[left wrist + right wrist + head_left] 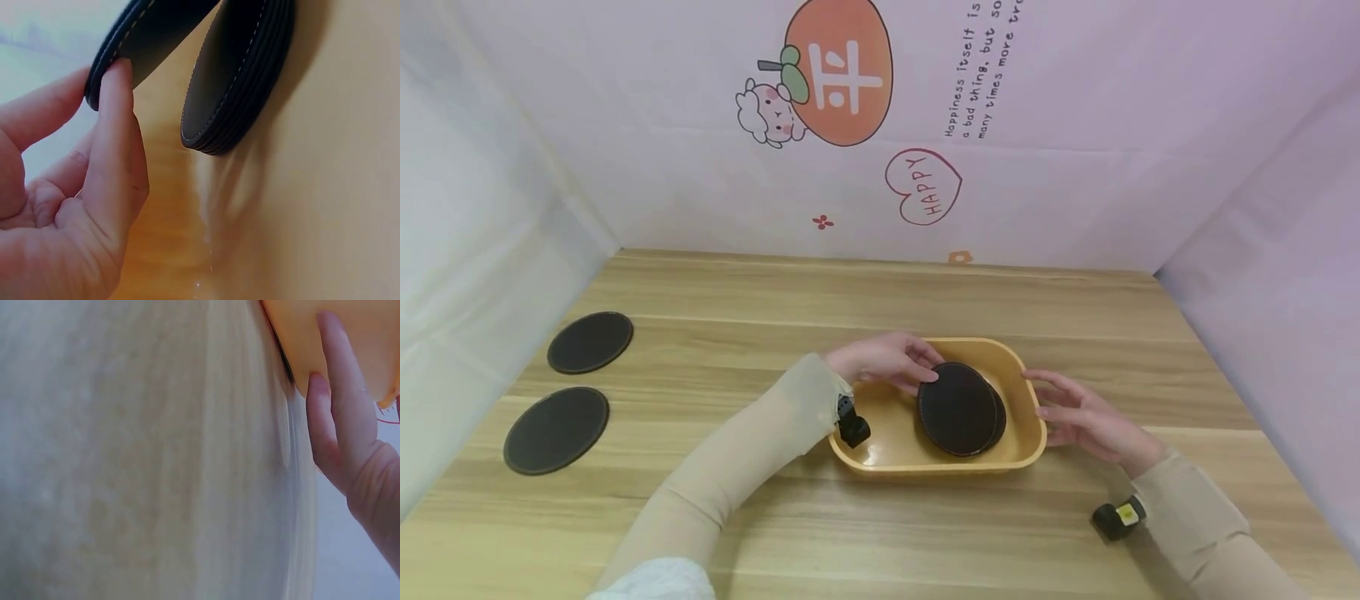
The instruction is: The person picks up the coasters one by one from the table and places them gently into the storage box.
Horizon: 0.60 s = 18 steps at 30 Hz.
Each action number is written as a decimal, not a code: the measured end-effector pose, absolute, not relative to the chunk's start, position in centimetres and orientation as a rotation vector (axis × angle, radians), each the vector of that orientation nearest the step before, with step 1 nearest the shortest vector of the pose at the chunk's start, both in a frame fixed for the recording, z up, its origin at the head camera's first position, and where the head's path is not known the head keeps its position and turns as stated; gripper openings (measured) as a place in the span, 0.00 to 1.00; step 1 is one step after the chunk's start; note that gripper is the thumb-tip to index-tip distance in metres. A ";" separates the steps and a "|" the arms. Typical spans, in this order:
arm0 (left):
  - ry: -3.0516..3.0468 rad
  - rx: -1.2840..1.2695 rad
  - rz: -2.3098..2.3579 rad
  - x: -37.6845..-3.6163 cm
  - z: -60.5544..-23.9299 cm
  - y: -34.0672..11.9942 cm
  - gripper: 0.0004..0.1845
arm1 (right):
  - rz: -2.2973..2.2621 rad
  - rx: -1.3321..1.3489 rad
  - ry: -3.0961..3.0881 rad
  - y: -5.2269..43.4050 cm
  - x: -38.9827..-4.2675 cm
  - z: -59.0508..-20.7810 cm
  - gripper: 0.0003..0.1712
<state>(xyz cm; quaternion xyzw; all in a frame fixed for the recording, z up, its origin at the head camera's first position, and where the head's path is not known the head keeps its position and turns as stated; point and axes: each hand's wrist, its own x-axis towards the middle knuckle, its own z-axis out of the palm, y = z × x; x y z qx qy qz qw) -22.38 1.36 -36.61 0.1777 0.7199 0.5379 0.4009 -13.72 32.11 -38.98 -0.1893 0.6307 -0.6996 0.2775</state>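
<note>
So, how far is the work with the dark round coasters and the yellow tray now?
Done: a stack of coasters already lies in the yellow tray. In hand: the left hand holds one more coaster by its edge, tilted over that stack, while the right hand touches the tray's outer wall with straight fingers. Left: two coasters on the table, the far one and the near one.

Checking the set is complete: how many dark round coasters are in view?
At least 4: two flat on the table at far left, the rest stacked in the yellow tray; the stack hides more.
</note>
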 end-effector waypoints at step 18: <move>1.853 0.517 1.288 -22.4 -36.7 1.1 0.21 | -1.862 -0.511 1.691 32.1 -13.8 -38.8 0.28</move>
